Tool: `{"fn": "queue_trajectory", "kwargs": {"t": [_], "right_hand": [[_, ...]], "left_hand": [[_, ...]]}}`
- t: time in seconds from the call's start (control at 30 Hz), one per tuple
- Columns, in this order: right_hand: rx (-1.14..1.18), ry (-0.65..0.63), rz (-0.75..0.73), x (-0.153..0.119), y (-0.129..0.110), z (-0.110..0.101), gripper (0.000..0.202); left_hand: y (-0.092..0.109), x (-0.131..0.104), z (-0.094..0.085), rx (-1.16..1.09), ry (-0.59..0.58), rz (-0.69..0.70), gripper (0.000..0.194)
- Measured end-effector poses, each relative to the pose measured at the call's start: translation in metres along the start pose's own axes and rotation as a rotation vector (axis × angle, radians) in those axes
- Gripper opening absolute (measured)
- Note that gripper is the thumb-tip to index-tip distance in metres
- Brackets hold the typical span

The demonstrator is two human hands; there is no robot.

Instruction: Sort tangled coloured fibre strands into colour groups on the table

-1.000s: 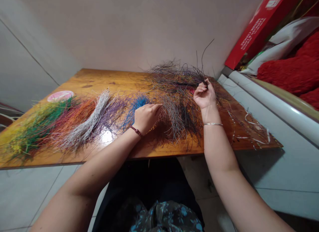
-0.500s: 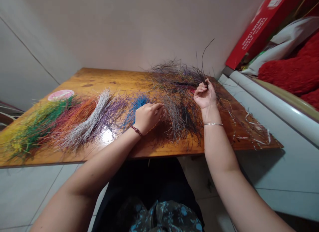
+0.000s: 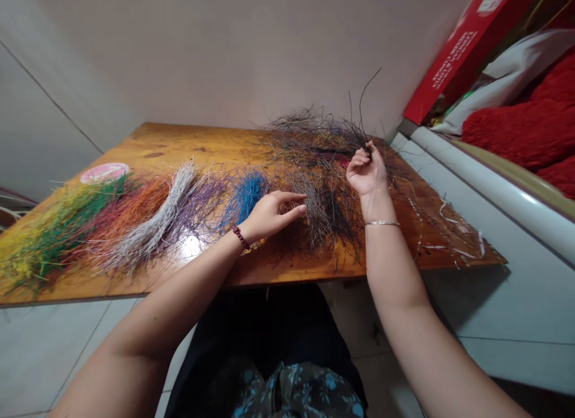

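Observation:
My right hand is closed around a bunch of dark, thin wiry strands at the back right of the table; a few strands stick up above the fingers. My left hand has its thumb and fingers apart, with nothing seen between them. Its fingertips reach toward a grey bundle of strands. Just left of that hand lies a blue bundle. Farther left are purple, silver-white, orange, green and yellow bundles.
The wooden table stands against a wall. A pink round disc lies at its left. Loose white strips are scattered on the right corner. Beyond it are a white surface, a red box and red fluffy cloth.
My left hand's fingers and thumb have spread from a closed pinch, and the hand has moved slightly right. My right hand keeps its hold on the dark strands.

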State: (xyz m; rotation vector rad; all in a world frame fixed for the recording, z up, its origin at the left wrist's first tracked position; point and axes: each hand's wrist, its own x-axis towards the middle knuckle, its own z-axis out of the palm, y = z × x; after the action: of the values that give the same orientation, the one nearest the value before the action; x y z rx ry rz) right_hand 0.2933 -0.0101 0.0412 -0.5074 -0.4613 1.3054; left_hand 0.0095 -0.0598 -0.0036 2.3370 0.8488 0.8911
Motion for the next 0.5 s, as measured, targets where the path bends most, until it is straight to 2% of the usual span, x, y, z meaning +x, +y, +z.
{"fn": "queue_trajectory", "kwargs": {"t": [0.13,0.23,0.4,0.5], "right_hand": [[0.001,-0.011,0.019,0.001,0.001,-0.001,0.024],[0.037,-0.037,0.036,0.002,0.001,-0.003,0.024],[0.090,-0.042,0.062,0.002,0.002,-0.003,0.023],[0.093,-0.018,0.073,0.002,0.003,-0.001,0.024]], "left_hand": [[0.002,-0.001,0.000,-0.063,-0.098,0.075,0.044],[0.003,-0.002,0.002,-0.031,-0.153,0.133,0.046],[0.009,-0.004,0.006,0.181,-0.205,0.228,0.049],[0.012,-0.005,0.007,0.308,-0.187,0.268,0.049]]}}
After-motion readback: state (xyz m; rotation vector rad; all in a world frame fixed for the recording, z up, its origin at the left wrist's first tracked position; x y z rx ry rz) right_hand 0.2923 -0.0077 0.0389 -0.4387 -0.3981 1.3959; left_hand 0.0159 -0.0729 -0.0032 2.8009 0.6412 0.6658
